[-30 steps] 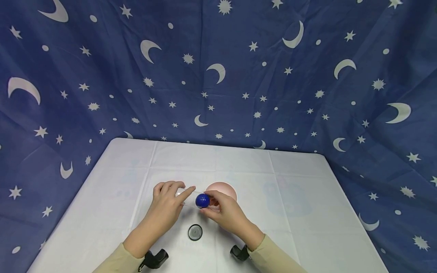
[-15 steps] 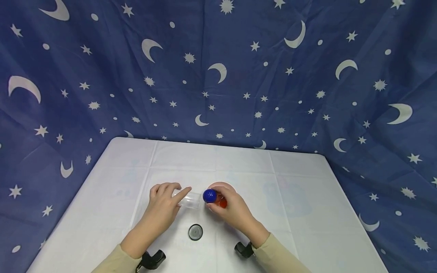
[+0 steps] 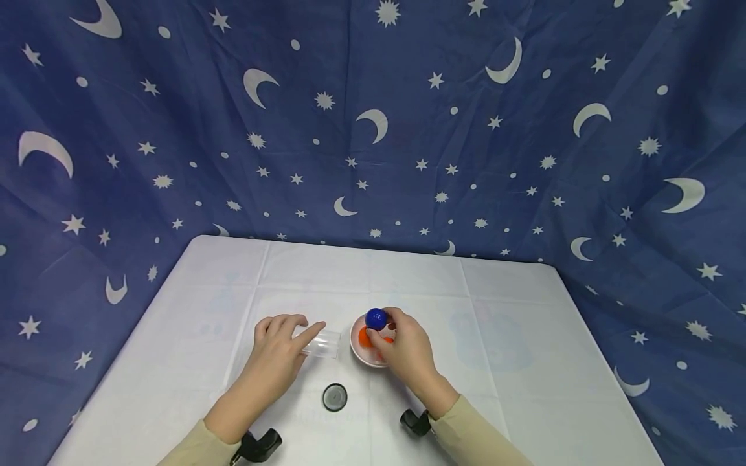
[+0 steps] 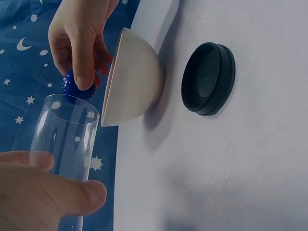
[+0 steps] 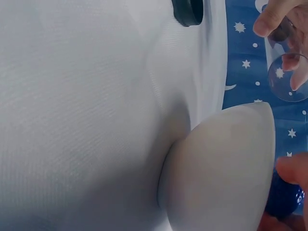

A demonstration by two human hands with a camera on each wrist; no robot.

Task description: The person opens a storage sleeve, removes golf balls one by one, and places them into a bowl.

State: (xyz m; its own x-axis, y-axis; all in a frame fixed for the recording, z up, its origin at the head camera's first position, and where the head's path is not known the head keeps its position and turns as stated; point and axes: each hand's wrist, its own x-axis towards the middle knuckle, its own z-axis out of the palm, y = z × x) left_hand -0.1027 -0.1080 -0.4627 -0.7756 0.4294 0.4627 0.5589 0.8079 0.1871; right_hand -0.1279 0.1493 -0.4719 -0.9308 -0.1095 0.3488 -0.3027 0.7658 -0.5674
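Note:
My left hand (image 3: 280,353) grips a clear plastic cylinder (image 3: 323,344), tilted onto its side with its open mouth towards the bowl. In the left wrist view I see through the cylinder's wall, and no ball shows inside. A shiny blue ball (image 3: 375,319) is pinched between the thumb and fingers of my right hand (image 3: 408,353). This ball is over the far part of a bowl (image 3: 362,358), pink inside and white outside. Orange balls (image 3: 365,336) lie in the bowl, partly hidden by the right hand.
A round black lid (image 3: 335,397) lies on the white-covered table (image 3: 233,388), nearer to me than the bowl. Dark camera mounts (image 3: 261,445) sit at both wrists. Behind the table hangs a blue curtain (image 3: 326,149) with moons and stars.
The right hand has carried the blue ball from the cylinder's mouth rightward and away from me, over the bowl. The left hand and cylinder have shifted slightly left. The lid stays put.

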